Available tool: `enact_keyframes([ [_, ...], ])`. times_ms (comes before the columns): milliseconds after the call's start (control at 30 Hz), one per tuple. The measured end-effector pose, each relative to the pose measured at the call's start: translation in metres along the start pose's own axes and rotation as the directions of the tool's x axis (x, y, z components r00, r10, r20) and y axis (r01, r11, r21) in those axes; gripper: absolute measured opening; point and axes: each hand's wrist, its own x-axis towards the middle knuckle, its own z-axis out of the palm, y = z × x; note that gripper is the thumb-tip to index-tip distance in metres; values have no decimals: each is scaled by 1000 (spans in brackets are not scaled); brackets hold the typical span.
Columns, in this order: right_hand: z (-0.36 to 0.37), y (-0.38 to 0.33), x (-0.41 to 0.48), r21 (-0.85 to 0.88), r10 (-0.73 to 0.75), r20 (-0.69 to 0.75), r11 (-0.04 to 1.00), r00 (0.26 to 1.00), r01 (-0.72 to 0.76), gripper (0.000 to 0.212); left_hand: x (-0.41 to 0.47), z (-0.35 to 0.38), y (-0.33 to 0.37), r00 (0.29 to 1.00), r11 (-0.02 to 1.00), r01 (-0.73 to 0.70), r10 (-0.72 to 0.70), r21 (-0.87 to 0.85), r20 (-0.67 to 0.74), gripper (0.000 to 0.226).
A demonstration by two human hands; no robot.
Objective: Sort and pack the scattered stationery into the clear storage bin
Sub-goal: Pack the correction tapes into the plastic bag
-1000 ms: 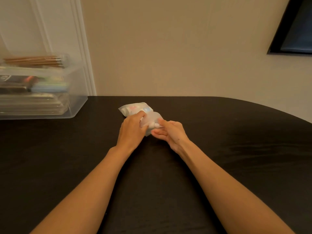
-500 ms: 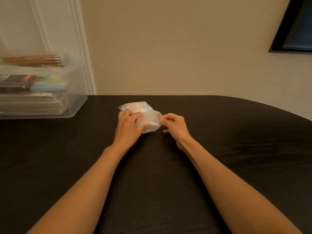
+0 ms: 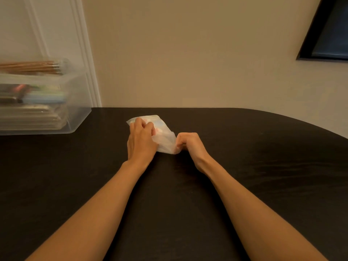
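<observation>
A small clear plastic bag (image 3: 164, 137) with pastel pink and blue items inside lies on the black table (image 3: 244, 166), near its far edge. My left hand (image 3: 140, 139) presses down on the bag's left side, fingers curled over it. My right hand (image 3: 189, 143) pinches the bag's lower right corner between thumb and fingers. The clear storage bin (image 3: 75, 102) stands at the table's far left, holding stacked flat packs, a pale blue case and a bundle of wooden pencils (image 3: 32, 66) on top.
A beige wall runs behind the table, with white door trim (image 3: 84, 53) behind the bin. A dark framed panel (image 3: 327, 34) hangs at the upper right. The table's far right edge curves toward me.
My left hand has slid further over the bag's left side. My right hand has shifted to the bag's lower right corner and closed on it, stretching the plastic out.
</observation>
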Motion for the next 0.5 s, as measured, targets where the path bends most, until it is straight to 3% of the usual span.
enact_keyframes([
  [200, 7, 3, -5, 133, -66, 27, 989, 997, 61, 21, 12, 11, -1, 1000, 999, -28, 28, 22, 7, 26],
  [400, 2, 1, -3, 123, -69, 99, 991, 993, 56, 34, 15, 13, 0, 999, 996, 35, -32, 76, -40, 21],
  [500, 8, -2, -3, 0, -63, 163, 998, 985, 64, 32, 16, 12, -3, 997, 995, 75, -72, 69, -40, 24],
])
